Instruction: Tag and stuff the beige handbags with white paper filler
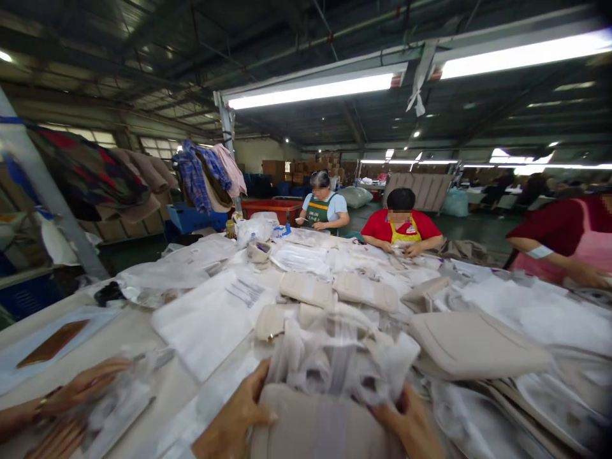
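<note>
A beige bag (318, 421) is between my two hands at the table's near edge, its lower part cut off by the frame. My left hand (236, 411) grips its left side, thumb over the front and fingers behind. On the opposite side my right hand (408, 421) holds it with the thumb at the upper corner. Translucent white wrapping (335, 357) is bunched along the bag's top, with rolled ends towards me. Just beyond lie beige pouches (366, 290), one with a small gold-coloured fitting. A large beige flat piece (478, 344) rests right of my right hand.
At lower left, another person's hands (90, 389) press on clear plastic. A white printed bag (210, 319) lies nearby, and a brown rectangular item (52, 344) is further left. Co-workers (401, 223) sit across the table and at right. Lamps (315, 92) hang overhead.
</note>
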A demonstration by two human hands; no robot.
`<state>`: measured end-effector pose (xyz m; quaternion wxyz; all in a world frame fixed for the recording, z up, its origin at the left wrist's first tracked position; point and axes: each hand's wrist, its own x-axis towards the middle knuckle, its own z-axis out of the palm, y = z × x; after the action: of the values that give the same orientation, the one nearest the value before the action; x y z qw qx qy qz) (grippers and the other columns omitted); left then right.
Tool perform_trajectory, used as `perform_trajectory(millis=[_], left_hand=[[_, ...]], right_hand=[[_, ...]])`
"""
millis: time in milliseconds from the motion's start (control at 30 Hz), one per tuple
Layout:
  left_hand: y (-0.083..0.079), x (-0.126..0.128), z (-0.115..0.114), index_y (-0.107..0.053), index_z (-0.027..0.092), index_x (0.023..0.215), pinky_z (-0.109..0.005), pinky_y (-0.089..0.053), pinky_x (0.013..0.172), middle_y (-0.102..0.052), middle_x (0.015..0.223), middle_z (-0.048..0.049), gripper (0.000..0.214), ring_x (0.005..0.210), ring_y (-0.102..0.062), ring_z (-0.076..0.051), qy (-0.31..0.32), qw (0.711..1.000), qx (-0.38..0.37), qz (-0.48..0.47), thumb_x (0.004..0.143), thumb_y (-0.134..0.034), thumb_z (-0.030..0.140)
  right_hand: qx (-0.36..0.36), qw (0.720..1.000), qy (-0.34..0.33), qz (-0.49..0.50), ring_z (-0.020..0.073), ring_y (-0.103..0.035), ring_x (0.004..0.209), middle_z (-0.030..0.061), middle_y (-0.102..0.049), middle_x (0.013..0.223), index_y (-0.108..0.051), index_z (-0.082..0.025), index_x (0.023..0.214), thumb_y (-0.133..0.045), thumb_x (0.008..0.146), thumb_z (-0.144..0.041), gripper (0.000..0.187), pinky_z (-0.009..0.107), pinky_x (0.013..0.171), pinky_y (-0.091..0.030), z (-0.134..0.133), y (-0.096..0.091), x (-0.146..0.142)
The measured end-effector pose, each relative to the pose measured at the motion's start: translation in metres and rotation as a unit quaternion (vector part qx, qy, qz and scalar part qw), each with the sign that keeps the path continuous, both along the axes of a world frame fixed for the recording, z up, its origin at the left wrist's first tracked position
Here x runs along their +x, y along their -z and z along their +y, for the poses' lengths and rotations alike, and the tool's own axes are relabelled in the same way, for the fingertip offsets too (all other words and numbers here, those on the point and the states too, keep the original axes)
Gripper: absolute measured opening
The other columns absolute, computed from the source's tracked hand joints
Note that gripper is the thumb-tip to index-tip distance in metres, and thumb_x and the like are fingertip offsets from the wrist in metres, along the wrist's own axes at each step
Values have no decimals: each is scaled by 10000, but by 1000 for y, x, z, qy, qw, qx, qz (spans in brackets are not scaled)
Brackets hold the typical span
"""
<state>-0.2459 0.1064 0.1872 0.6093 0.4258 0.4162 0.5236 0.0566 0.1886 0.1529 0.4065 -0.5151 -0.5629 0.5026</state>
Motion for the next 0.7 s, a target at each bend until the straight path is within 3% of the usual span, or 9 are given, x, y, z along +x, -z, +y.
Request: perform_trajectory(millis=[133,200,267,367,467,533,600,700], left_hand=[[-29,-67,111,-575,164,1251,-408,-486,961,-687,1148,-84,783,1135,-589,-324,-60,997,19,44,506,-816,162],[-36,-99,165,-583,157,1244,-382,-505,924,-702,1121,-89,756,1101,-615,-312,-75,994,29,78,520,-801,155],[-27,-127,218,-576,165,1256,-357,-523,882,-710,1104,-89,755,1058,-642,-299,-96,989,41,109,539,-810,202],[13,-158,291,-589,162,1238,-360,-539,839,-722,1073,-102,748,998,-671,-298,-149,964,32,219,568,-803,415],[59,-175,344,-639,111,1158,-407,-519,889,-713,1098,-150,801,1062,-640,-346,-160,927,6,339,543,-738,615],[79,-182,364,-665,86,1106,-418,-499,921,-705,1124,-168,821,1106,-610,-369,-148,911,-10,386,525,-713,664],[85,-188,376,-683,84,1077,-402,-498,917,-706,1134,-159,782,1091,-617,-358,-124,893,-15,433,566,-678,675],[79,-190,382,-689,80,1082,-372,-491,925,-701,1159,-145,643,1076,-629,-324,-102,853,-1,512,699,-628,592]], right_hand=[[84,988,-49,116,315,-641,1015,113,-711,1106,-614,-152,1145,-770,602,-367,604,410,912,-488,137,-38,-86],[102,985,-60,127,291,-646,1001,104,-712,1107,-603,-148,1130,-764,596,-344,591,375,890,-497,198,-42,-124],[103,987,-55,110,271,-659,972,99,-715,1093,-593,-145,1128,-765,608,-319,574,347,844,-515,255,-30,-157],[83,995,-33,50,242,-666,950,106,-704,1091,-582,-137,1153,-761,671,-274,532,337,821,-527,327,10,-191],[63,997,-11,-35,232,-629,1026,102,-652,1156,-591,-139,1146,-717,798,-290,400,408,903,-503,375,58,-211],[61,994,-2,-94,242,-588,1093,92,-608,1207,-600,-148,1137,-662,871,-322,324,471,953,-469,393,81,-218],[72,987,5,-141,258,-551,1145,89,-575,1251,-596,-157,1153,-634,896,-341,318,506,986,-437,401,92,-221],[119,976,12,-180,300,-468,1249,122,-519,1331,-558,-143,1222,-646,879,-293,385,539,1041,-372,396,87,-224]])
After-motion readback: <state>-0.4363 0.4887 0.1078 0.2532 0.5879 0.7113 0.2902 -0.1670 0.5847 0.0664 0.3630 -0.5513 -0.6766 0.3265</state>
